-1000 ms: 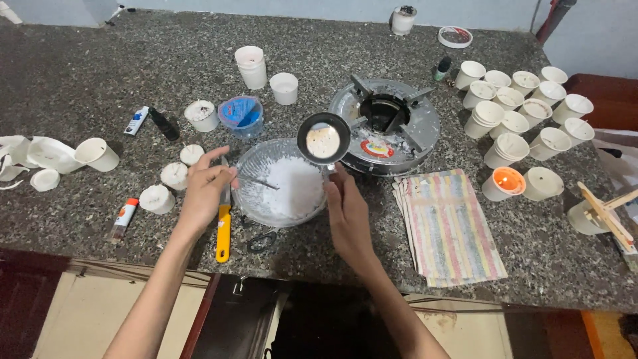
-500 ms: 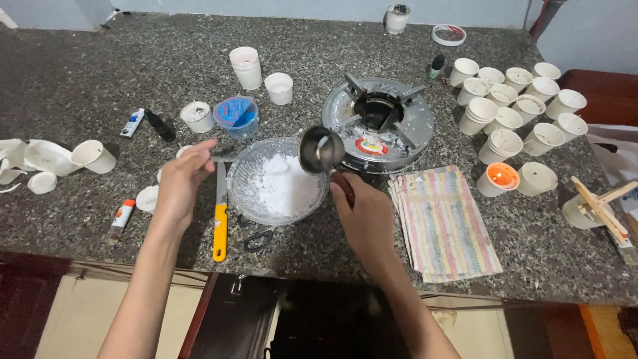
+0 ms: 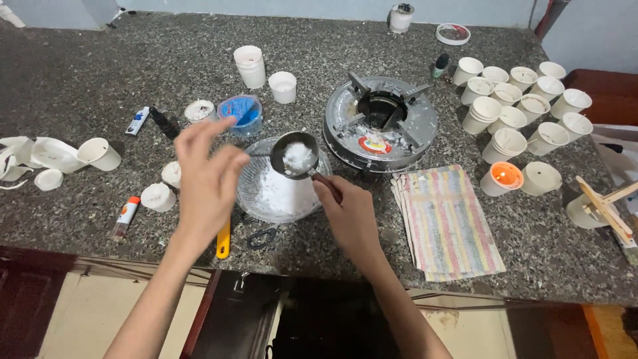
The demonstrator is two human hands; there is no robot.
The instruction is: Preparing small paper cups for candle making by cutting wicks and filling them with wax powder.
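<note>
Now the right hand (image 3: 352, 216) grips the handle of a small metal ladle (image 3: 294, 155), heaped with white flakes and held level over the glass bowl (image 3: 256, 193) of the same flakes. Left hand (image 3: 206, 176) hovers beside the bowl, fingers spread wide, holding nothing. Beyond the ladle sits the round burner (image 3: 380, 123); right of the hands, striped cloths (image 3: 448, 223) and paper cups (image 3: 518, 113) crowd the surface (image 3: 80, 73).

A dark speckled stone tabletop (image 3: 80, 73) fills most of the view, lit evenly by soft light. Behind it runs a pale bluish-grey wall (image 3: 299, 8). At the far right stands a piece of reddish-brown wooden furniture (image 3: 608, 83). Below the front edge show a pale tiled floor (image 3: 86, 319) and dark wood framing (image 3: 26, 292).
</note>
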